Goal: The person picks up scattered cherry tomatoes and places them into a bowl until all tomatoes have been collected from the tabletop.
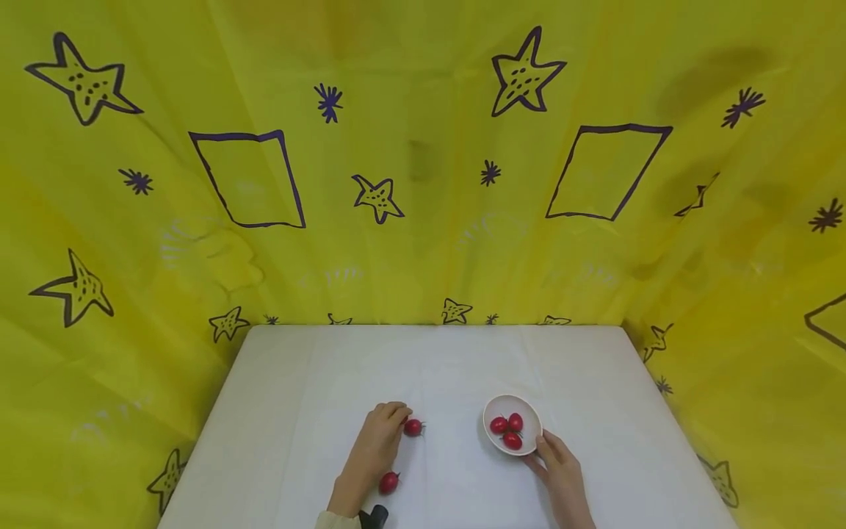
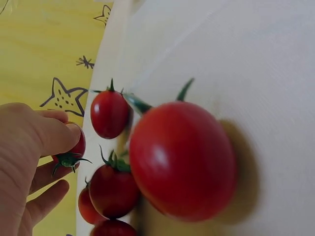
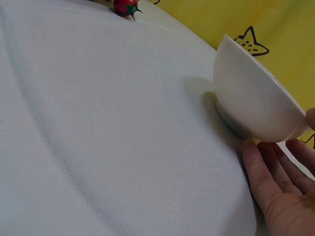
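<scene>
My left hand (image 1: 378, 441) pinches a red cherry tomato (image 2: 78, 144) with a green stem between thumb and fingers; in the head view that hand mostly covers it. Beside the hand lie another cherry tomato (image 1: 414, 427) and, nearer the front, a third one (image 1: 388, 483). Several loose tomatoes show in the left wrist view, the closest one (image 2: 182, 162) large and blurred. On the right, my right hand (image 1: 560, 470) holds a white bowl (image 1: 490, 405), thumb at the rim and fingers against its lower side. Three cherry tomatoes (image 1: 512, 441) sit in the bowl.
A white cloth covers the table (image 1: 330, 367). Yellow curtains (image 1: 423, 250) with drawn stars stand along its back and sides. A black strap piece (image 1: 377, 516) sits at the left wrist, by the sleeve (image 1: 335, 521).
</scene>
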Demonstrator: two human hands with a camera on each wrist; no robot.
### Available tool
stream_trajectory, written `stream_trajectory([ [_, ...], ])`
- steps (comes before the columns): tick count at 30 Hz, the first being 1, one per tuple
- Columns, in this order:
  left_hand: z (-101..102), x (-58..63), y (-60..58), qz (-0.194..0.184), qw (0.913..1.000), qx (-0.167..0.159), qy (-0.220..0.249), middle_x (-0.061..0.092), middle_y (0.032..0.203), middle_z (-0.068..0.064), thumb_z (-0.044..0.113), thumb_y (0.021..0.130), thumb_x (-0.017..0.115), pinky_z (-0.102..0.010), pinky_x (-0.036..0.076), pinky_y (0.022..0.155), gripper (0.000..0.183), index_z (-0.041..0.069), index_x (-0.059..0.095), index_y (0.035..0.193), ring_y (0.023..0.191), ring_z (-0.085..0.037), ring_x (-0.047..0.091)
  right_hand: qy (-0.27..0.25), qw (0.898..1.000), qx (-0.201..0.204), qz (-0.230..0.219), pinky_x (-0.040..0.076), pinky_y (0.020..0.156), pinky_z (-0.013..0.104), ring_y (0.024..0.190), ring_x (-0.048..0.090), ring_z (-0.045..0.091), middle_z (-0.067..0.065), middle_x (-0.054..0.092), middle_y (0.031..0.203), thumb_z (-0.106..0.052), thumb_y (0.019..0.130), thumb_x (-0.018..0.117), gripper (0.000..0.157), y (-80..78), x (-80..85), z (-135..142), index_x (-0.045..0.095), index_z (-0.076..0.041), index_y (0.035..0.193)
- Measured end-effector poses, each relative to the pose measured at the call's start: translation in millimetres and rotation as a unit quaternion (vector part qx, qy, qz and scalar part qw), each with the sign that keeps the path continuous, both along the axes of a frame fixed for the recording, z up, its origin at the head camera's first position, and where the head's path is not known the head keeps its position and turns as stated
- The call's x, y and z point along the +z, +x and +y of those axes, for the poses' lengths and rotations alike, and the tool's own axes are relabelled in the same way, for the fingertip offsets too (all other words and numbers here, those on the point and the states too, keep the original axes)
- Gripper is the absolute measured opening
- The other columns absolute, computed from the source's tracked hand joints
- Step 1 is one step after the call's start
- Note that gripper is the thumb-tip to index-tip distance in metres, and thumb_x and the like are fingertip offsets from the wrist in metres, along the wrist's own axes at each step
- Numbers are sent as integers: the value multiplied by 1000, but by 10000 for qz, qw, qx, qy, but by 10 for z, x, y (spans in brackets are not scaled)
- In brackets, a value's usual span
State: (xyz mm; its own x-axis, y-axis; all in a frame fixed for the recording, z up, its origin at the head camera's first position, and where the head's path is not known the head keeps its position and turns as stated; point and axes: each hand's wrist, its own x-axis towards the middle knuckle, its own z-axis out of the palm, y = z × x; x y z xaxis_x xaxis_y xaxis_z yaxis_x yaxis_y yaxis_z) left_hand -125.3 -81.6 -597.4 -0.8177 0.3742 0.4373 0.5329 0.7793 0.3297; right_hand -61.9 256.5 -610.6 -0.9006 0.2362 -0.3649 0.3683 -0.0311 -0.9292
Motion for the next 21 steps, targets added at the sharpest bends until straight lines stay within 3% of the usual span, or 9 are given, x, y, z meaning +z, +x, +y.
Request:
stream_trajectory([
  [4, 54, 36, -1, 248, 9993, -257, 94, 72, 113, -6, -2, 85, 81, -40, 60, 93, 30, 9, 73, 111, 104, -23, 68, 41, 10000, -40, -2, 58, 101, 26, 144, 51, 30, 33, 30, 164, -35, 112, 46, 64, 17, -8, 16, 29, 7, 158],
  [10, 180, 65, -23, 746, 9935, -769, 395, 74, 107, -8, -4, 81, 83, -35, 61, 88, 28, 6, 74, 106, 99, -24, 70, 0, 9999, -35, -101, 57, 102, 26, 152, 36, 45, 34, 28, 164, -39, 112, 46, 69, 5, 8, 18, 26, 6, 160],
  [14, 271, 69, -20, 717, 9918, -934, 496, 74, 108, -7, -2, 84, 82, -34, 60, 88, 26, 7, 75, 107, 100, -22, 70, -27, 9999, -48, -105, 57, 102, 26, 139, 56, 22, 34, 29, 164, -36, 112, 46, 67, 5, 7, 11, 27, 6, 160],
  [16, 318, 74, -24, 675, 9916, -988, 483, 74, 109, -6, 0, 86, 80, -34, 60, 89, 25, 8, 75, 109, 102, -22, 70, 46, 9999, -55, -132, 57, 102, 25, 135, 58, 15, 33, 31, 164, -36, 112, 46, 66, 1, 10, 7, 28, 6, 159],
  [18, 361, 80, -33, 683, 9912, -1032, 466, 74, 110, -6, 1, 88, 79, -34, 60, 89, 24, 9, 75, 109, 103, -21, 70, 59, 9999, -47, -103, 57, 102, 25, 139, 56, 22, 34, 30, 164, -35, 112, 46, 66, -4, 7, 0, 27, 6, 159],
  [21, 416, 102, -54, 685, 9901, -1122, 485, 74, 110, -6, 0, 88, 79, -34, 60, 89, 24, 9, 75, 110, 102, -22, 70, 37, 9999, -54, -119, 57, 102, 26, 151, 40, 42, 34, 29, 164, -35, 112, 45, 66, -5, 1, -19, 26, 7, 159],
])
